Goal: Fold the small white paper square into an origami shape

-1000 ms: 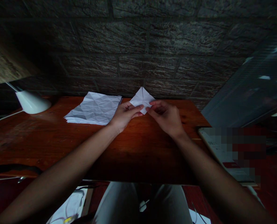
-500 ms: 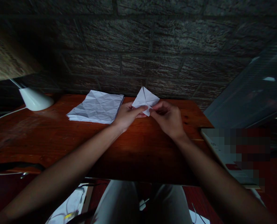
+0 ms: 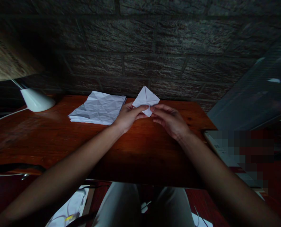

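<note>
A small white folded paper (image 3: pixel 146 96), diamond-shaped with a crease or slit running down from its top corner, is held above the far side of the wooden table. My left hand (image 3: pixel 129 116) pinches its lower left, thumb on top and fingers beneath. At the lower right edge, the thumb and fingers of my right hand (image 3: pixel 170 119) close on the same paper. Left of my left hand lies a stack of creased white paper sheets (image 3: pixel 98 107), flat on the table. The underside of the folded paper is hidden.
The brown wooden table (image 3: pixel 140 154) meets a dark brick wall (image 3: pixel 135 37). A lamp with a white base (image 3: pixel 37 100) stands at the left. A partly blurred-out phone or tablet (image 3: pixel 219 149) lies at the right edge. A grey panel (image 3: pixel 247 91) leans behind it.
Both hands stay on the folded paper. My right hand's fingers have shifted along its lower right edge and spread a little. The whole view has moved slightly.
</note>
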{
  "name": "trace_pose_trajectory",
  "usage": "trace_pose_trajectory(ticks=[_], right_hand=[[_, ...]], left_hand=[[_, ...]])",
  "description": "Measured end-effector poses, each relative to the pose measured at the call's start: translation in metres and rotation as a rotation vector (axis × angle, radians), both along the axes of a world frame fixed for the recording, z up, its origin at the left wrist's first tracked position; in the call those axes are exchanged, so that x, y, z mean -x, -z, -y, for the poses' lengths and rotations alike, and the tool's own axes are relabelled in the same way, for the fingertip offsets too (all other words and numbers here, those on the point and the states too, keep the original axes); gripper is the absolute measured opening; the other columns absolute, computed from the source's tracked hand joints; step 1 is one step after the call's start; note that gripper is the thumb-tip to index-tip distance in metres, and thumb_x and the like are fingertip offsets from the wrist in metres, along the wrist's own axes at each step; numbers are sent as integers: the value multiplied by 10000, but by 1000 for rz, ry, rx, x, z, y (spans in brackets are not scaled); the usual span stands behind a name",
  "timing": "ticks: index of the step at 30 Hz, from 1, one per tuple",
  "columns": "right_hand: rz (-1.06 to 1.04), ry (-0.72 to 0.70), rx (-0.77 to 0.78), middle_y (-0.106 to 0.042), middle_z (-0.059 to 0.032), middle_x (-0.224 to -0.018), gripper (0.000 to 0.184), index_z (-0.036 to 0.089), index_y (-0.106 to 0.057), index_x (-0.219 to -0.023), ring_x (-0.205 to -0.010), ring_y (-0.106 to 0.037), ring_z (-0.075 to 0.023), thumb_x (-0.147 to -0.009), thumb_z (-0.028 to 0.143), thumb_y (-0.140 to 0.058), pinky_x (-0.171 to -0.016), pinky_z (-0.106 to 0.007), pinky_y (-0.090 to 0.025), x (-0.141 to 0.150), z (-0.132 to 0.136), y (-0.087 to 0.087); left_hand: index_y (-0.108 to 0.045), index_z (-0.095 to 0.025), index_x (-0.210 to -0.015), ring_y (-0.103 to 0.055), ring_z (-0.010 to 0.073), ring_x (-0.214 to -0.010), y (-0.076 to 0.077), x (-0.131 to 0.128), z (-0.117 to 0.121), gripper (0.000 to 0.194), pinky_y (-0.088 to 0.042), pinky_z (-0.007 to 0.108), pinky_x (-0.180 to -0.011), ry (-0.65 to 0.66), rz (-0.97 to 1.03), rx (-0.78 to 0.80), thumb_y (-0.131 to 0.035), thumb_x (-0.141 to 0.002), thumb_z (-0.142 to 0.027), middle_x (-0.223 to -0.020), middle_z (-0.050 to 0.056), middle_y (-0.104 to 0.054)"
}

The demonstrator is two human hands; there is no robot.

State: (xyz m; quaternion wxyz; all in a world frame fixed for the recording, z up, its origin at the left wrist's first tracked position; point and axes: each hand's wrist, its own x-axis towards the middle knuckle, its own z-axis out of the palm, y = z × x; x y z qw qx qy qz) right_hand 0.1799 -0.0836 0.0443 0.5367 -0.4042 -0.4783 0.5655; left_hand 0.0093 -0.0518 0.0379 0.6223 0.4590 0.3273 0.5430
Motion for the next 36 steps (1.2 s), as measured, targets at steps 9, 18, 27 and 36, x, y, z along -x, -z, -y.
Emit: trace_pose_trajectory(ticks=[9, 18, 27, 36], right_hand=[[-126, 5, 80, -777, 17, -921, 545, 243, -682, -970, -879, -725, -151, -552, 290, -1027, -889, -313, -600, -1, -1, -3], [-82, -56, 24, -809, -6, -973, 428, 233, -801, -955, -884, -719, -150, -590, 295, -1018, -887, -315, -595, 1, 0, -4], [-79, -70, -2, -808, 11, -917, 371, 242, -837, -854, -822, -684, -126, -545, 295, -1037, -866, -310, -578, 3, 2, -6], [-41, -48, -26, -813, -4, -909, 349, 233, -842, -869, -804, -686, -133, -583, 320, -1023, -843, -324, -579, 2, 1, -3]], left_hand=[[-797, -138, -799, -734, 161, -765, 2, -1, 0, 264, -642, 322, -779, 5, -7, -9, -927, -660, -321, -835, 59, -806], [-808, -130, -886, -745, 186, -793, 3, -2, 1, 335, -651, 320, -731, 15, -25, -52, -911, -680, -372, -918, 94, -821], [-814, -130, -848, -736, 180, -769, -3, -2, 5, 351, -638, 299, -674, -4, -44, -41, -949, -620, -361, -893, 89, -822], [-823, -132, -825, -741, 195, -791, -2, 0, 4, 324, -638, 338, -742, 28, -39, 1, -956, -614, -339, -898, 93, -827]])
